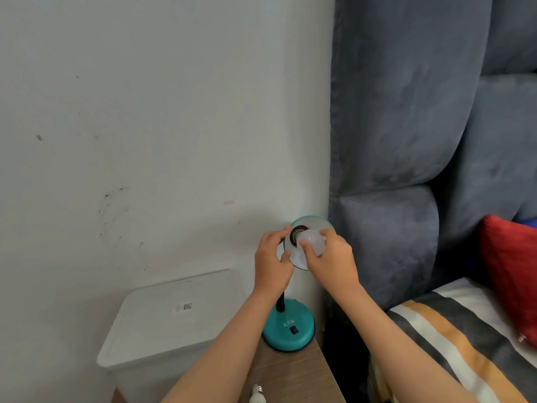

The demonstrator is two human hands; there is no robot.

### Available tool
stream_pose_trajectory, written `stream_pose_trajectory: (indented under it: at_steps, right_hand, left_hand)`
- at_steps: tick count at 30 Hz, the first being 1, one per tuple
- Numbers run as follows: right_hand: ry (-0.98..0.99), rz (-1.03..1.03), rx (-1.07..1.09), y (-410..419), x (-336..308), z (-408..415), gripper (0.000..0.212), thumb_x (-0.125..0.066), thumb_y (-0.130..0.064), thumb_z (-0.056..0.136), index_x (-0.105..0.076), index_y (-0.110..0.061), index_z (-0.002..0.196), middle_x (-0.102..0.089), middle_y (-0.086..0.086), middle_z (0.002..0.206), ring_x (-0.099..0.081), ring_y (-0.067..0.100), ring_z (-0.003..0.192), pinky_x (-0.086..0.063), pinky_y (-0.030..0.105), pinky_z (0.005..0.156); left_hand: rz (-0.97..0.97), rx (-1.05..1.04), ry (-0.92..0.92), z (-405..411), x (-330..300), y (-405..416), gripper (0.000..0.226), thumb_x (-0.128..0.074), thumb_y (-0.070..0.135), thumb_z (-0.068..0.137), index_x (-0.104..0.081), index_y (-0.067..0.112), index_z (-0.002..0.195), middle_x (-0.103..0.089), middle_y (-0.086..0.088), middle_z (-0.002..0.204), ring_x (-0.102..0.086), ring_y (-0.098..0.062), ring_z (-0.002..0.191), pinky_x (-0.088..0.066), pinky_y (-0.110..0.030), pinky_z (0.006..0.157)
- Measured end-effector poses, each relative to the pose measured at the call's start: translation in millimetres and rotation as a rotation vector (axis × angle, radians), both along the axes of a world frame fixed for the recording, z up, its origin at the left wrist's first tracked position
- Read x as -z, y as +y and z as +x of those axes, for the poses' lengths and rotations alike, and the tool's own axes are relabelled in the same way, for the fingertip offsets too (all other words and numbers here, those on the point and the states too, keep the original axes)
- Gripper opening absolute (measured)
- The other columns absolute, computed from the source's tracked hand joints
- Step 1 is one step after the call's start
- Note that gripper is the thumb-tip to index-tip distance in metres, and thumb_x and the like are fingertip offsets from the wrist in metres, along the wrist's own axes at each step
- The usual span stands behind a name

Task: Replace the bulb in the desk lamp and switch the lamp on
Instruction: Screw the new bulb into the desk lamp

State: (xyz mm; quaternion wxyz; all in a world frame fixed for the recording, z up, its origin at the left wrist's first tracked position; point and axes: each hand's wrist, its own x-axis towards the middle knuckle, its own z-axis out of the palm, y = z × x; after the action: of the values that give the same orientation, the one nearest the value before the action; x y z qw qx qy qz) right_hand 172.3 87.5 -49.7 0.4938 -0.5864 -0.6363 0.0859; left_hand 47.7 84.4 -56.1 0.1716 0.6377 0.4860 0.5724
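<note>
A teal desk lamp stands on a wooden nightstand (308,370), its round base (279,335) carrying a black rocker switch (294,330). The lamp shade (315,223) is tipped up so its white inside and dark socket (298,231) face me. My left hand (271,257) grips the shade's left rim. My right hand (329,255) holds a white bulb (312,241) with its base at the socket mouth. A second white bulb (257,395) lies on the nightstand at the bottom edge, partly cut off.
A white lidded plastic box (174,312) sits left of the nightstand against the white wall. To the right are a grey padded headboard (406,141), a bed with striped bedding (453,338) and a red pillow (511,274).
</note>
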Motion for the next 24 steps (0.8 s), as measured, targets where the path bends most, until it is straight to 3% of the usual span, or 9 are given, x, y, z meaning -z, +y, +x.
stream_pose_trajectory:
  at_steps: [4,11,16,20,24]
  right_hand:
    - [-0.092,0.041,-0.102,-5,5,-2,0.054,-0.067,-0.029,0.081,-0.043,-0.024,0.129,-0.046,0.01,0.12,-0.06,0.027,0.084,-0.053,0.033,0.072]
    - [-0.02,-0.041,0.025,0,5,1,0.055,-0.061,-0.039,0.086,-0.049,0.002,0.12,-0.062,0.021,0.111,-0.063,0.034,0.095,-0.05,0.033,0.073]
    - [-0.105,0.002,-0.103,-3,11,1,0.06,-0.066,-0.029,0.083,-0.038,-0.013,0.133,-0.048,0.013,0.123,-0.06,0.028,0.092,-0.049,0.029,0.073]
    - [0.008,-0.036,-0.004,3,10,2,0.056,-0.064,-0.039,0.083,-0.046,-0.003,0.123,-0.06,0.018,0.113,-0.063,0.03,0.091,-0.047,0.028,0.07]
    - [-0.035,0.034,-0.074,-2,10,-2,0.062,-0.068,-0.029,0.081,-0.038,-0.009,0.131,-0.043,0.012,0.121,-0.059,0.026,0.089,-0.048,0.029,0.069]
  left_hand:
    - [-0.004,-0.009,0.003,-1,0,1,0.054,-0.056,-0.011,0.078,-0.058,0.023,0.12,-0.056,0.005,0.111,-0.054,-0.004,0.104,-0.037,-0.002,0.09]
    - [0.0,-0.005,0.001,0,0,1,0.054,-0.054,-0.011,0.078,-0.058,0.022,0.12,-0.055,0.005,0.111,-0.054,-0.006,0.105,-0.038,-0.003,0.09]
    - [0.005,-0.005,0.016,0,1,2,0.053,-0.056,-0.01,0.079,-0.057,0.023,0.121,-0.055,0.005,0.112,-0.054,-0.006,0.106,-0.039,-0.006,0.093]
    - [0.004,-0.005,0.009,0,1,0,0.053,-0.055,-0.01,0.079,-0.057,0.022,0.121,-0.054,0.006,0.111,-0.054,-0.006,0.106,-0.037,-0.002,0.091]
    - [0.003,-0.011,0.014,-1,2,1,0.053,-0.056,-0.01,0.079,-0.057,0.022,0.122,-0.055,0.005,0.113,-0.053,-0.006,0.107,-0.037,-0.002,0.092]
